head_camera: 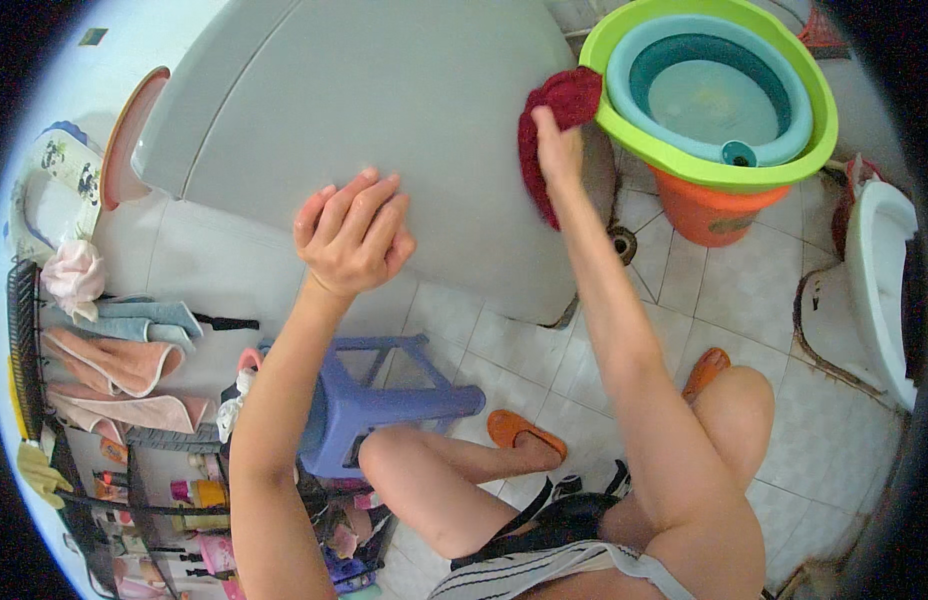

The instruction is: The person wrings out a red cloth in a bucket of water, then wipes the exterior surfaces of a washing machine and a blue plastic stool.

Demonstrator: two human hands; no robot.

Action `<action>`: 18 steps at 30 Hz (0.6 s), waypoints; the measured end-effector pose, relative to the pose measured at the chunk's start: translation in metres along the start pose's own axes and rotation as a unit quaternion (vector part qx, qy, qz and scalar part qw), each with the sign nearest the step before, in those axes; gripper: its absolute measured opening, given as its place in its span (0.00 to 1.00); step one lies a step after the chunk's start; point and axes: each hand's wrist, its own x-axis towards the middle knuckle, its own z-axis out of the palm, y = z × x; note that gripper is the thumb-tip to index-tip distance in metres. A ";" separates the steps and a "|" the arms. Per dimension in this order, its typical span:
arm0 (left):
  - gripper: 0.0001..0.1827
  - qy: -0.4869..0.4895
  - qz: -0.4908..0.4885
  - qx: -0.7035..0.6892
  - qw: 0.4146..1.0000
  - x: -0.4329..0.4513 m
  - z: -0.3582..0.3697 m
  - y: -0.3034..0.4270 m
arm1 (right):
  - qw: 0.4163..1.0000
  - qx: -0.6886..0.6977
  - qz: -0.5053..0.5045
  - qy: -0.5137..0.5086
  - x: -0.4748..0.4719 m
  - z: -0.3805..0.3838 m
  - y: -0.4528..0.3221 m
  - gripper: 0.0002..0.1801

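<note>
My right hand (560,154) grips a dark red cloth (535,150), its thumb lying on top of the fabric. The cloth is against the right edge of a large, smooth grey panel (434,105), which looks like an appliance's body. Part of the cloth touches or overlaps the rim of a lime-green basin. My left hand (357,232) is over the panel's lower left part, holding nothing. Its fingers are loosely bent and a little apart; whether they touch the panel cannot be told.
The lime-green basin (820,142), with a teal basin (621,90) inside, stands on an orange bucket (715,210). A blue plastic stool (426,401) is below my left hand. Towels (119,360) hang at left above a crowded rack (145,510). A white toilet (869,255) stands right.
</note>
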 end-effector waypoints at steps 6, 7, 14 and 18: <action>0.08 0.014 -0.011 -0.005 1.000 0.002 0.007 0.002 | 0.968 -0.009 -0.211 -0.132 -0.063 0.013 -0.055 0.34; 0.08 0.009 -0.015 -0.006 1.000 0.001 0.004 0.001 | 0.957 0.027 -0.227 -0.177 -0.074 0.017 -0.082 0.38; 0.09 0.010 -0.022 -0.014 1.000 0.001 0.003 0.005 | 0.880 0.029 -0.450 -0.152 -0.030 0.073 -0.166 0.34; 0.09 0.027 -0.025 -0.014 0.999 -0.002 0.001 0.006 | 0.928 0.088 -0.322 -0.164 0.043 0.080 -0.158 0.19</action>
